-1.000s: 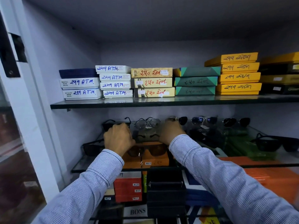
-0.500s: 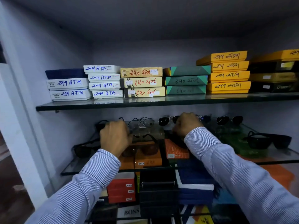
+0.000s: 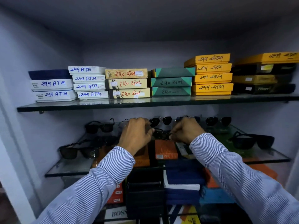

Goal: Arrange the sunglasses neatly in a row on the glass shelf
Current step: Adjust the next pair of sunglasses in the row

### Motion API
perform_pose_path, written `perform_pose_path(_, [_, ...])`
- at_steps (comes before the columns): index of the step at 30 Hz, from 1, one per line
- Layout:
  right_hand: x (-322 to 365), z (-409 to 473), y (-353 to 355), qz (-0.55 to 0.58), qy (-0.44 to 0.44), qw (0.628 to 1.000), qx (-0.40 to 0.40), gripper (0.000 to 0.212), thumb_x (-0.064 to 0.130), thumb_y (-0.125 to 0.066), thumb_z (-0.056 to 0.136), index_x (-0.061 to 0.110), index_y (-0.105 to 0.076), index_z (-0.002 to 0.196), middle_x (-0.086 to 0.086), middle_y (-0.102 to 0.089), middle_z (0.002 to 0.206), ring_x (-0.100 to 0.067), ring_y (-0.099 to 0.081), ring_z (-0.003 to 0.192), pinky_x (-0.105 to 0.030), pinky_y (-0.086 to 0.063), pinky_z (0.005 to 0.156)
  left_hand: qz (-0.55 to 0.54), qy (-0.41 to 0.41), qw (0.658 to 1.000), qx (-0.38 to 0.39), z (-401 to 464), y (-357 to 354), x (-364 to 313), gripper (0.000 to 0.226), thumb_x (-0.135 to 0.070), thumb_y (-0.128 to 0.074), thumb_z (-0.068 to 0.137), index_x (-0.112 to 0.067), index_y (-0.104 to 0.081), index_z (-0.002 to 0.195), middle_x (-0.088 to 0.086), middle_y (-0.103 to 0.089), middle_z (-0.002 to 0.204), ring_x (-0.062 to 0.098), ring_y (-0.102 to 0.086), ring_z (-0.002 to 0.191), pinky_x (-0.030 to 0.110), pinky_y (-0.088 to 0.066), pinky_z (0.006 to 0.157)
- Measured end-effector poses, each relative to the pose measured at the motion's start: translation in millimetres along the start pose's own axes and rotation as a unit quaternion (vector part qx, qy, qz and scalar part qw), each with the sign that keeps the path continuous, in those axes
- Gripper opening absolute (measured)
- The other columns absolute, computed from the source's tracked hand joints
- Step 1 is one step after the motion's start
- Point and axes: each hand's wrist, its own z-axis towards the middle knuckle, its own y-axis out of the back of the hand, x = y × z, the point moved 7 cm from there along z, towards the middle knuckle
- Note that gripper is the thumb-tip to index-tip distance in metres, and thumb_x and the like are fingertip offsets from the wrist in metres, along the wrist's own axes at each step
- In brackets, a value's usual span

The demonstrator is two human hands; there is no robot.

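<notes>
Both my hands hold one dark pair of sunglasses [image 3: 161, 133] above the middle of the glass shelf [image 3: 69, 168]. My left hand [image 3: 135, 135] pinches its left end and my right hand [image 3: 186, 130] pinches its right end. Behind them, along the back wall, stand a black pair [image 3: 100, 126], a round-lensed pair [image 3: 161, 121] and another round pair [image 3: 217, 121]. A large black pair [image 3: 77, 151] lies at the front left and another [image 3: 252, 141] at the front right. More glasses behind my hands are partly hidden.
The upper glass shelf [image 3: 97, 106] carries stacks of labelled white, yellow, green and black boxes [image 3: 127, 83]. Orange, blue and black boxes [image 3: 165, 149] fill the space under the sunglasses shelf. White cabinet walls close in left and right.
My left hand moved right to meet the right hand at the shelf's middle, and both now grip a dark pair between them. The camera view shifted slightly.
</notes>
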Motion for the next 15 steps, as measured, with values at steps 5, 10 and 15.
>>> perform_pose_path(5, [-7, -8, 17, 0.039, 0.013, 0.999, -0.005, 0.023, 0.020, -0.085, 0.072, 0.015, -0.083, 0.094, -0.001, -0.079, 0.092, -0.009, -0.067, 0.079, -0.016, -0.048, 0.070, -0.031, 0.029, 0.999, 0.025, 7, -14, -3, 0.022, -0.036, -0.082, 0.080, -0.017, -0.079, 0.090, 0.002, -0.075, 0.095, 0.016, -0.070, 0.084, 0.040, -0.062, 0.082])
perform_pose_path(10, [-25, -7, 31, 0.080, -0.013, 0.996, -0.044, 0.018, 0.022, -0.082, 0.076, 0.015, -0.083, 0.093, 0.001, -0.077, 0.084, -0.003, -0.062, 0.055, -0.011, -0.049, 0.055, -0.026, 0.016, 0.998, 0.047, 10, -14, -10, 0.018, -0.037, -0.083, 0.079, -0.019, -0.082, 0.081, -0.002, -0.075, 0.085, 0.013, -0.068, 0.076, 0.038, -0.061, 0.077])
perform_pose_path(15, [-37, 0, 38, 0.097, -0.069, 0.990, -0.078, 0.009, 0.012, -0.083, 0.073, 0.009, -0.080, 0.081, -0.002, -0.073, 0.075, -0.012, -0.064, 0.051, -0.023, -0.057, 0.048, 0.058, 0.054, 0.997, 0.020, 11, -9, -7, 0.025, -0.044, -0.077, 0.081, -0.020, -0.071, 0.078, -0.001, -0.073, 0.090, 0.020, -0.069, 0.092, 0.042, -0.057, 0.087])
